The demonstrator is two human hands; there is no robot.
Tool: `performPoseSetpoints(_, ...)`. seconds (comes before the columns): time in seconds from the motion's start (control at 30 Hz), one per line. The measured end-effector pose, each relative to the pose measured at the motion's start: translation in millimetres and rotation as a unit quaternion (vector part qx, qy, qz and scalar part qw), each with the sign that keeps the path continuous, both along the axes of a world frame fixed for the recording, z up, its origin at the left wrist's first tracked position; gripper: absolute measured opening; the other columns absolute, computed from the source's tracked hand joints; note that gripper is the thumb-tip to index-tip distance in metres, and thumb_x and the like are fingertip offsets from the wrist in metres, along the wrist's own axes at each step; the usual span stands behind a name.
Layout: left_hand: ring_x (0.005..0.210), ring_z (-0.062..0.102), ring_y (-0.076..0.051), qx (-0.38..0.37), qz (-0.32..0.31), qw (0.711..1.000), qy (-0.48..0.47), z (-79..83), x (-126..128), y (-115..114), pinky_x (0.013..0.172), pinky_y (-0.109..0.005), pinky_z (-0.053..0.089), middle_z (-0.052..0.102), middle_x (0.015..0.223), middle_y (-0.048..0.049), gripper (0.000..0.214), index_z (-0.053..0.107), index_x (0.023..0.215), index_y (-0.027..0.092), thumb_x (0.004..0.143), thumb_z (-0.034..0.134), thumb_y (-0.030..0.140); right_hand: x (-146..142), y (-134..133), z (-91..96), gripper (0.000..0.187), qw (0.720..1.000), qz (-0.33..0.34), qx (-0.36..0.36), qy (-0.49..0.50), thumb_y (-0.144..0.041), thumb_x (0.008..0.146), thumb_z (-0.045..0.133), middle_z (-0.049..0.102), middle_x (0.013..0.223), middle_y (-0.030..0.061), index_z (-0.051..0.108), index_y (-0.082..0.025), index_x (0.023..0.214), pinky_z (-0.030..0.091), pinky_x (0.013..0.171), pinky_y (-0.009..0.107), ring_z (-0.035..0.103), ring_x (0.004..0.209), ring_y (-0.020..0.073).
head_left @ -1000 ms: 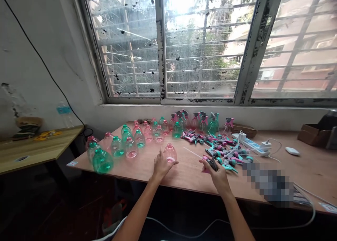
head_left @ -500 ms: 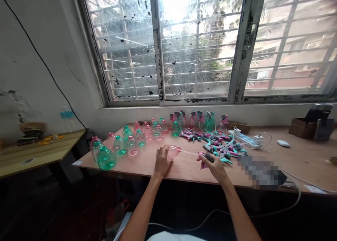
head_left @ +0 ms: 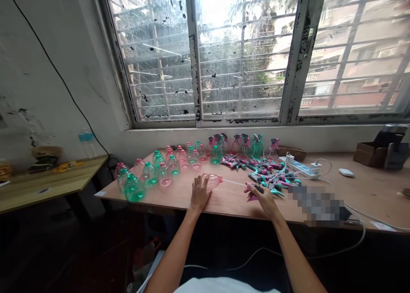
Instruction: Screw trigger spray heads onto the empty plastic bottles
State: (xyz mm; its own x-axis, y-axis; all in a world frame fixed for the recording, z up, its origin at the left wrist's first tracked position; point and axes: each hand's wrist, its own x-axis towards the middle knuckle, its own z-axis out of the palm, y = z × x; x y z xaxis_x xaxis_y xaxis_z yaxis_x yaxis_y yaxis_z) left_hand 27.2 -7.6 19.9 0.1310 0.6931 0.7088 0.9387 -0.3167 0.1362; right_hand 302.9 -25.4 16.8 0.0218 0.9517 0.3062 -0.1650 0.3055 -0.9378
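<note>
In our left hand (head_left: 199, 194), closed around it, we hold a round, see-through pink plastic bottle (head_left: 212, 182), tipped sideways. Right of that grip, our right hand (head_left: 265, 200) is wrapped around a pink-and-black plastic spray top (head_left: 253, 196), its thin white straw (head_left: 234, 182) at the bottle's mouth.

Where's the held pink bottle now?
Head view, centre: the pink bottle is in the left hand, tipped sideways, its mouth toward the spray head in the right hand.

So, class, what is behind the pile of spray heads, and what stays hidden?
Behind the spray heads stand pink and green bottles with triggers fitted, then the wall. Front bottles partly cover rear ones, so those show incompletely.
</note>
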Motion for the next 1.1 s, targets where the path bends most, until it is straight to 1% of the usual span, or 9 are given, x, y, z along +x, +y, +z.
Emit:
performPoseSetpoints(0.1, 0.121, 0.059, -0.03, -0.01, -0.011, 1.0, 0.004, 1.3, 1.1, -0.7, 0.099, -0.054, 0.05, 0.055, 0.141, -0.0107, 0.04, 0.054, 0.134, 0.021, 0.096, 0.063, 0.032, -11.4, 2.9, 1.7, 0.042, 1.0, 0.022, -0.007, -0.007, -0.055, 0.075, 0.078, 0.074, 0.072, 0.0072, 0.074, -0.013, 0.074, 0.058, 0.056, 0.031, 0.063, 0.054, 0.0177)
performPoseSetpoints(0.33, 0.123, 0.057, -0.031, -0.028, -0.056, 0.998, -0.002, 4.5, 3.7, -4.2, 0.101, -0.056, 0.048, 0.054, 0.142, -0.0111, 0.044, 0.053, 0.135, 0.02, 0.095, 0.063, 0.035, -41.7, 16.9, 0.1, 0.044, 0.997, 0.063, -0.033, -0.001, -0.053, 0.075, 0.079, 0.078, 0.085, 0.011, 0.072, -0.012, 0.09, 0.061, 0.056, 0.032, 0.069, 0.056, 0.0187)
performPoseSetpoints(0.5, 0.126, 0.055, -0.032, -0.028, -0.103, 0.994, -0.028, 5.4, 5.8, -5.0, 0.102, -0.057, 0.047, 0.053, 0.143, -0.0113, 0.044, 0.053, 0.135, 0.02, 0.095, 0.063, 0.036, -51.9, 25.2, -0.1, 0.048, 0.997, 0.069, -0.032, -0.003, -0.054, 0.073, 0.079, 0.077, 0.083, 0.01, 0.07, -0.014, 0.096, 0.06, 0.049, 0.03, 0.069, 0.055, 0.0194)
performPoseSetpoints(0.6, 0.129, 0.053, -0.033, -0.037, -0.129, 0.989, -0.054, 4.5, 2.9, -0.7, 0.105, -0.058, 0.045, 0.051, 0.145, -0.0119, 0.048, 0.05, 0.138, 0.021, 0.094, 0.064, 0.037, -58.2, 28.8, 0.4, 0.05, 0.996, 0.079, -0.034, -0.016, -0.055, 0.074, 0.077, 0.076, 0.078, 0.0078, 0.07, -0.014, 0.101, 0.06, 0.051, 0.031, 0.07, 0.057, 0.0207)
performPoseSetpoints(0.7, 0.137, 0.044, -0.035, -0.055, -0.136, 0.985, -0.089, 0.9, -3.2, 6.5, 0.111, -0.056, 0.04, 0.042, 0.151, -0.0149, 0.06, 0.044, 0.142, 0.023, 0.091, 0.069, 0.038, -63.1, 33.6, -0.6, 0.047, 0.994, 0.088, -0.046, -0.035, -0.055, 0.077, 0.075, 0.074, 0.068, 0.0049, 0.071, -0.014, 0.099, 0.059, 0.055, 0.031, 0.069, 0.056, 0.0209)
performPoseSetpoints(0.77, 0.14, 0.041, -0.034, -0.071, -0.136, 0.982, -0.113, -2.6, -6.3, 11.0, 0.113, -0.052, 0.041, 0.033, 0.156, -0.0147, 0.066, 0.039, 0.144, 0.027, 0.088, 0.073, 0.038, -64.3, 37.2, -2.4, 0.043, 0.994, 0.082, -0.056, -0.046, -0.053, 0.079, 0.073, 0.073, 0.065, 0.0037, 0.072, -0.014, 0.098, 0.059, 0.057, 0.031, 0.069, 0.058, 0.0213)
performPoseSetpoints(0.87, 0.141, 0.041, -0.032, -0.103, -0.146, 0.975, -0.131, -7.1, -6.4, 14.5, 0.111, -0.05, 0.045, 0.03, 0.156, -0.0105, 0.072, 0.032, 0.147, 0.036, 0.087, 0.073, 0.038, -64.4, 42.5, -4.6, 0.036, 0.995, 0.057, -0.063, -0.06, -0.047, 0.077, 0.078, 0.072, 0.062, 0.0019, 0.073, -0.015, 0.092, 0.057, 0.059, 0.03, 0.067, 0.058, 0.0207)
performPoseSetpoints(1.0, 0.145, 0.035, -0.037, -0.136, -0.155, 0.97, -0.128, -7.6, -3.8, 10.6, 0.111, -0.057, 0.044, 0.024, 0.16, -0.0123, 0.079, 0.026, 0.151, 0.038, 0.087, 0.072, 0.04, -67.1, 45.8, -4.4, 0.032, 0.995, 0.016, -0.064, -0.068, -0.042, 0.071, 0.084, 0.074, 0.065, 0.0015, 0.073, -0.018, 0.089, 0.056, 0.058, 0.029, 0.068, 0.059, 0.0218)
performPoseSetpoints(1.1, 0.148, 0.031, -0.039, -0.166, -0.166, 0.966, -0.109, -7.3, -11.2, 6.1, 0.112, -0.06, 0.041, 0.017, 0.165, -0.0146, 0.081, 0.018, 0.155, 0.037, 0.09, 0.067, 0.04, -67.3, 40.5, -7.0, 0.034, 0.992, -0.035, -0.075, -0.095, -0.042, 0.07, 0.083, 0.079, 0.078, 0.0058, 0.075, -0.017, 0.093, 0.061, 0.065, 0.033, 0.073, 0.073, 0.0288)
